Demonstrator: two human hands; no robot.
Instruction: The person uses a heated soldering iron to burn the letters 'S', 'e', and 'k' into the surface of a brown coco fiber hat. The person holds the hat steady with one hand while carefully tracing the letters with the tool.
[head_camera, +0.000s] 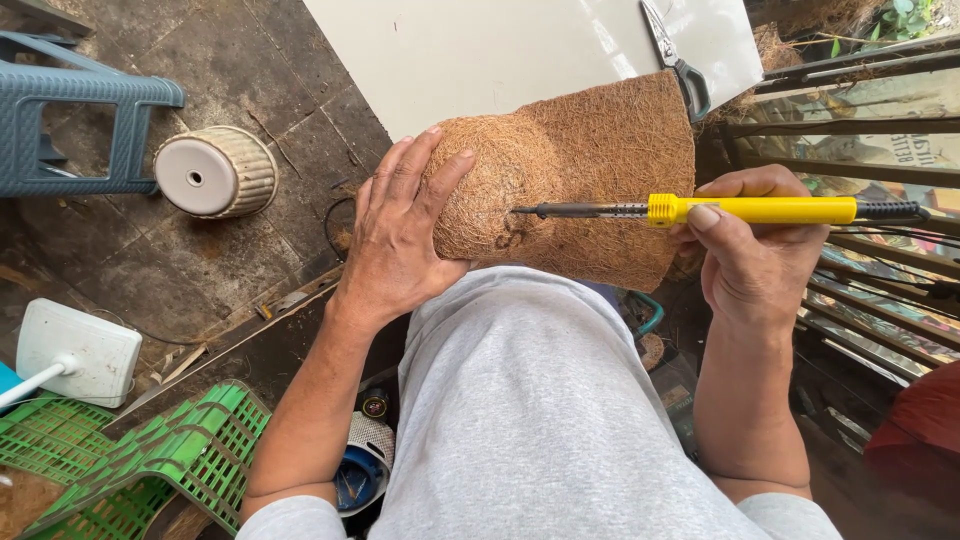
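— What sits nearest the person?
— A grey-clad knee (520, 400), with the brown coconut-fibre pot-shaped liner (580, 180) resting on it; the left hand (400, 235) lies flat against its rounded end, fingers (405, 170) spread and pressing, not clenched.
— And the other hand?
— The right hand (750, 255) grasps the yellow-handled soldering iron (720, 210) firmly; its dark metal tip touches the fibre, so the step looks like burning or piercing a spot in the liner; a next push would call for a steady brace.
— Further off?
— A green plastic crate (150, 460); a blue plastic stool (70, 110); a cream ribbed pot (215, 172) lying on the tiled floor (220, 250); a pale worktop (480, 50).
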